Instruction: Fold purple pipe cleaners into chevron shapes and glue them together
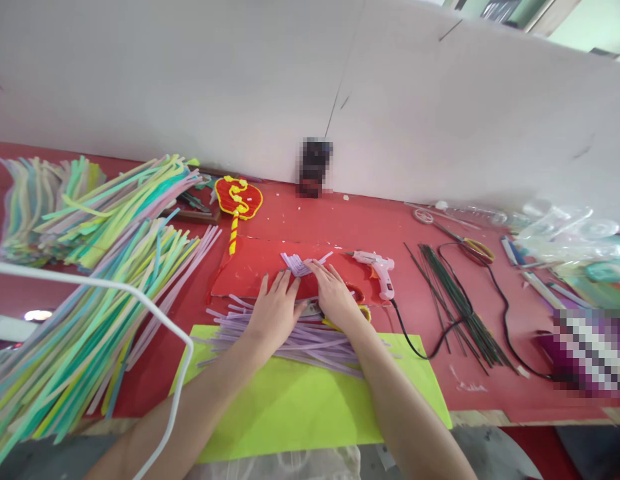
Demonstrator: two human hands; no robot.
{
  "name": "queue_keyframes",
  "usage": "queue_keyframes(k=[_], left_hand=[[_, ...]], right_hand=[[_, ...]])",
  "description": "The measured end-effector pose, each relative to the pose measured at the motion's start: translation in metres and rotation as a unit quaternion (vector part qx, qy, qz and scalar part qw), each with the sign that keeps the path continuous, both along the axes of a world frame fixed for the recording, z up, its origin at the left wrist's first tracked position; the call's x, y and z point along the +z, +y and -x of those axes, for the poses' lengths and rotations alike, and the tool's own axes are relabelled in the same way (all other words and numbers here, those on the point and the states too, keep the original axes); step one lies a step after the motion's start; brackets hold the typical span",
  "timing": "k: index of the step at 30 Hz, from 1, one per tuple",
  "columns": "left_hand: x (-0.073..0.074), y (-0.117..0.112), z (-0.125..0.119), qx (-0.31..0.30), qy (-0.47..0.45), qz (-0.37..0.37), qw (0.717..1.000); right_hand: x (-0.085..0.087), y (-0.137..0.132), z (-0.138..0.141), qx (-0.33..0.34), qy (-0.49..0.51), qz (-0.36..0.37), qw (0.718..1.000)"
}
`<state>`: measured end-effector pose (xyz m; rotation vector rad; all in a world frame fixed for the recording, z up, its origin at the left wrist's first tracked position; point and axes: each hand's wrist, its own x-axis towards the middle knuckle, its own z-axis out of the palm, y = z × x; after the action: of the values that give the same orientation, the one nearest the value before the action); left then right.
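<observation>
My left hand (274,313) and my right hand (334,293) lie side by side on a red mat (240,270), fingers stretched forward. Their fingertips press on a small woven piece of lilac pipe cleaners (299,264). Beneath my wrists lies a loose bundle of lilac pipe cleaners (310,341), partly on a lime-green sheet (300,407). A pink glue gun (379,270) rests just right of my right hand. Yellow-handled scissors (363,313) peek out under my right wrist.
Big heaps of pastel pipe cleaners (90,267) fill the left side. A red and yellow fan-shaped craft (239,200) lies behind the mat. Dark green wire stems (453,300), a black cord (495,300), more scissors (473,247) and clear plastic wrap (565,233) sit at right. A white wall (310,93) stands behind.
</observation>
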<state>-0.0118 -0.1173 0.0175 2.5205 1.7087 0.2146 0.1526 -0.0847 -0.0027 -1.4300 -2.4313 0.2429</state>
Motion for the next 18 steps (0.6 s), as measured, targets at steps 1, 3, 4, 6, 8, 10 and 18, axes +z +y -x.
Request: queue_keyframes(k=[1,3,4,6,8,10,18], left_hand=[[0.0002,0.0001,0.0001,0.0,-0.001,-0.001,1.0],[0.0007,0.0004,0.0002,-0.001,-0.004,-0.003,1.0],[0.001,0.0005,0.0003,-0.001,-0.005,-0.005,1.0],[0.0012,0.0006,0.0004,-0.001,-0.008,-0.011,1.0],[0.0008,0.0005,0.0005,-0.001,-0.009,-0.017,1.0],[0.0,0.0004,0.0008,-0.004,-0.011,-0.023,1.0],[-0.0008,0.0019,0.0019,-0.006,-0.022,-0.034,0.999]], right_hand=[[0.0005,-0.0003,0.0002,-0.001,-0.002,0.0,1.0],[0.0015,-0.001,0.0006,-0.002,-0.005,-0.001,1.0],[0.002,-0.0013,0.0009,-0.002,-0.006,-0.001,1.0],[0.0023,-0.0019,0.0011,-0.001,-0.007,0.001,1.0],[0.0019,-0.0019,0.001,-0.002,-0.006,0.001,1.0],[0.0008,-0.0013,0.0004,-0.004,-0.005,-0.004,1.0],[-0.0031,0.0022,-0.0036,-0.036,0.011,-0.02,0.999]])
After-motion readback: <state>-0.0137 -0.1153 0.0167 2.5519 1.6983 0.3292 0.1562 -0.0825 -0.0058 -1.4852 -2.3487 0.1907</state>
